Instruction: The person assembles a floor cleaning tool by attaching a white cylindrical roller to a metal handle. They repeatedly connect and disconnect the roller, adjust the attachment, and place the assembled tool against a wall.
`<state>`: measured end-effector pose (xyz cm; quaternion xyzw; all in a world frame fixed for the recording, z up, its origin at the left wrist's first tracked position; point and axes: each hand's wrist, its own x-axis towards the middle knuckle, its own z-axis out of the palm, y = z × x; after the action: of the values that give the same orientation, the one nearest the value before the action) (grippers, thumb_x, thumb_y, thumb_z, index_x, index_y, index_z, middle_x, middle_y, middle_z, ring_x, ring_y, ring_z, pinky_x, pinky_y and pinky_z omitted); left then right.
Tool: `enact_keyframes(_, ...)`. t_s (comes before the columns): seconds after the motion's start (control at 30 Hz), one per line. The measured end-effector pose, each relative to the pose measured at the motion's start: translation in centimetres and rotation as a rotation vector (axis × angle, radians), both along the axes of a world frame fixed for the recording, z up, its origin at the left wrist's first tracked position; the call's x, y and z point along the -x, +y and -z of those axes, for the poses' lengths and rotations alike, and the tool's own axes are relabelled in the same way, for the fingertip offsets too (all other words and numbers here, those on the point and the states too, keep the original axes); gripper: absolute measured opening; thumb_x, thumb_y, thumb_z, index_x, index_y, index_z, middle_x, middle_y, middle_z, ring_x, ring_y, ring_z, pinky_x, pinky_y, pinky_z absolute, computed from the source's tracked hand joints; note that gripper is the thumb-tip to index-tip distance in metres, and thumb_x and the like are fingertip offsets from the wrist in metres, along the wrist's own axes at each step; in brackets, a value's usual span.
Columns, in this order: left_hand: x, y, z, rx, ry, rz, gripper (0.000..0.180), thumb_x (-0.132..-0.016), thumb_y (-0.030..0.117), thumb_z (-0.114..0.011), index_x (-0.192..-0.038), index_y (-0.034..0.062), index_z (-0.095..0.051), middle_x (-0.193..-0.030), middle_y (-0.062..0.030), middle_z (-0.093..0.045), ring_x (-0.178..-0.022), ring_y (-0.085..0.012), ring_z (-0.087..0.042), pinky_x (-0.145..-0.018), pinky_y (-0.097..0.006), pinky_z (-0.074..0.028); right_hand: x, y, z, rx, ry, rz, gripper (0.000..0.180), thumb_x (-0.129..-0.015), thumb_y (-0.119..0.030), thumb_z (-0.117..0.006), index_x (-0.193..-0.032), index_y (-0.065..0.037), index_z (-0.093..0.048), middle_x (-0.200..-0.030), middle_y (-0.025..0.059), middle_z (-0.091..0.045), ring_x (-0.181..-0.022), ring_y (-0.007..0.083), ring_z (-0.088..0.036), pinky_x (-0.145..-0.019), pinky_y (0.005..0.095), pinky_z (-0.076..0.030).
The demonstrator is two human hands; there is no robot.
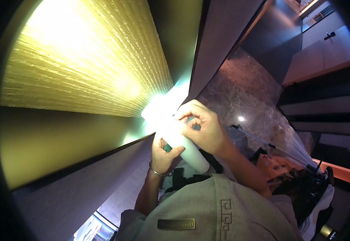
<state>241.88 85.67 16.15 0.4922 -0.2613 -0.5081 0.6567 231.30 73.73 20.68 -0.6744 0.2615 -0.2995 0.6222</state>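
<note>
A pale, white-green bottle [191, 154] is held up in front of me, its upper part lost in bright glare from a light. My left hand [163, 154] wraps around its lower side, a thin metal bracelet on the wrist. My right hand [203, 126] grips it higher up, fingers curled around a darker teal part near the top. Both forearms rise from my grey-green uniform shirt [207, 209], which bears a small metal name badge.
A gold textured wall panel [86, 60] fills the upper left, framed by dark trim. A dark marble floor [247, 96] lies to the right. A cart with clear plastic bags and rods [291, 148] stands at the lower right, with wooden cabinets [323, 52] beyond.
</note>
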Motion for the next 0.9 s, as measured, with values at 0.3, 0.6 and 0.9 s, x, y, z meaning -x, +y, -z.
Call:
enact_keyframes(0.3, 0.3, -0.2, -0.4, -0.05, -0.26, -0.073, 0.055, -0.069, 0.005, -0.075, -0.115, -0.0001, -0.046, -0.108, -0.008, -0.056, -0.1, -0.0155, -0.054, -0.089, -0.031, -0.043, 0.1, 0.5, -1.0, 0.056, 0.033, 0.075, 0.014, -0.076, -0.008, -0.066, -0.087, 0.0, -0.061, -0.081, 0.0047, -0.058, -0.073, 0.0113, -0.058, -0.063, 0.024, -0.046)
enact_keyframes(0.6, 1.2, -0.8, -0.7, -0.083, -0.459, -0.181, 0.046, -0.069, 0.01, -0.079, -0.105, 0.001, -0.052, -0.093, -0.0037, -0.058, -0.081, -0.0101, -0.055, -0.068, -0.023, -0.045, 0.3, 0.6, -1.9, 0.184, 0.171, 0.12, 0.007, -0.072, 0.002, -0.064, -0.077, 0.0, -0.059, -0.079, 0.0044, -0.058, -0.071, 0.0091, -0.056, -0.064, 0.0217, -0.046)
enact_keyframes(0.9, 1.0, -0.4, -0.2, -0.067, -0.278, -0.036, 0.047, -0.073, 0.007, -0.074, -0.111, -0.0014, -0.05, -0.094, -0.0056, -0.059, -0.085, -0.0109, -0.056, -0.073, -0.026, -0.046, 1.0, -0.8, -0.8, -0.057, 0.038, 0.041, 0.004, -0.074, 0.005, -0.06, -0.077, 0.001, -0.059, -0.081, 0.0028, -0.059, -0.071, 0.0061, -0.056, -0.065, 0.0199, -0.047)
